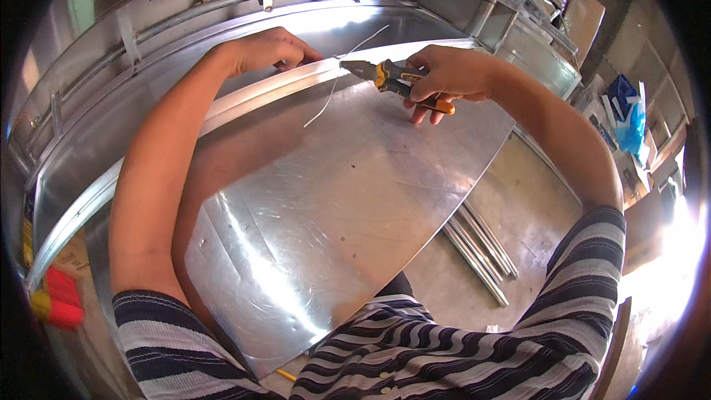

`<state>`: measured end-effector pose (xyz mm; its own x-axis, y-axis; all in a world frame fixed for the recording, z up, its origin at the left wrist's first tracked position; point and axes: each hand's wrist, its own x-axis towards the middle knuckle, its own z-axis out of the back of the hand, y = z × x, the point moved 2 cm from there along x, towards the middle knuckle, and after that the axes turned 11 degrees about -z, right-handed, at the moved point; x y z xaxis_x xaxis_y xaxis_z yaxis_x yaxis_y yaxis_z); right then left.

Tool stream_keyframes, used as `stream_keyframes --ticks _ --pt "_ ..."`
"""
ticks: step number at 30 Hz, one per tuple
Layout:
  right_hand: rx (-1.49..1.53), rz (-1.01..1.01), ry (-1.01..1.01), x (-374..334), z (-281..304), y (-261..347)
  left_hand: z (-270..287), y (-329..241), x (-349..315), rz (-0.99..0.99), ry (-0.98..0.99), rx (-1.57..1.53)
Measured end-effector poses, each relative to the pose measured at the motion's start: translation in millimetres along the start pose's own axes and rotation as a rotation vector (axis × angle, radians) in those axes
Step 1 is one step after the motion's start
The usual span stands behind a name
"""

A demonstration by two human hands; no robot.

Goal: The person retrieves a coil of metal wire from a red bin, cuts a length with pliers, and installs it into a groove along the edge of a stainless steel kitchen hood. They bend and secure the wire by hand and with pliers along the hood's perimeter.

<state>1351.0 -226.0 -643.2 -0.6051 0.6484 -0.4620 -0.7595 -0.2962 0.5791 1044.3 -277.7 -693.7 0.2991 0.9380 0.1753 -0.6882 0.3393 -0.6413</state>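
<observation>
My right hand (452,78) is closed round the black and orange handles of a pair of pliers (389,74). The pliers' jaws reach left to a thin white wire (324,107), at the spot where it crosses a long metal rail (259,89). One end of the wire sticks up to the right past the rail; the other hangs down over the metal sheet. Against the rail's far side, left of the wire, rests my left hand (270,50). Its fingers are bent and their tips are partly hidden, so what they hold, if anything, does not show.
A shiny metal sheet (296,192) spreads below the rail in front of me. Several metal tubes (478,252) lie on the floor to its right. Something red and yellow (59,300) is at the far left. Metal framing (185,18) runs along the back, with boxes (583,18) at the right.
</observation>
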Motion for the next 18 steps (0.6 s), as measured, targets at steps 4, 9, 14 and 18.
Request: stream_keyframes --ticks 4,9,14,18 --pt "-0.032 0.015 0.051 4 3 -4 -2 -3 -1 -0.002 -0.015 -0.03" --pt "-0.043 0.01 0.03 -1 1 4 3 6 -1 0.04 -0.002 -0.026" --pt "-0.062 -0.013 0.008 -2 3 6 2 10 3 -0.02 -0.013 -0.045" --pt "-0.081 -0.024 0.032 -1 0 14 3 -3 -4 -0.005 0.0 -0.085"
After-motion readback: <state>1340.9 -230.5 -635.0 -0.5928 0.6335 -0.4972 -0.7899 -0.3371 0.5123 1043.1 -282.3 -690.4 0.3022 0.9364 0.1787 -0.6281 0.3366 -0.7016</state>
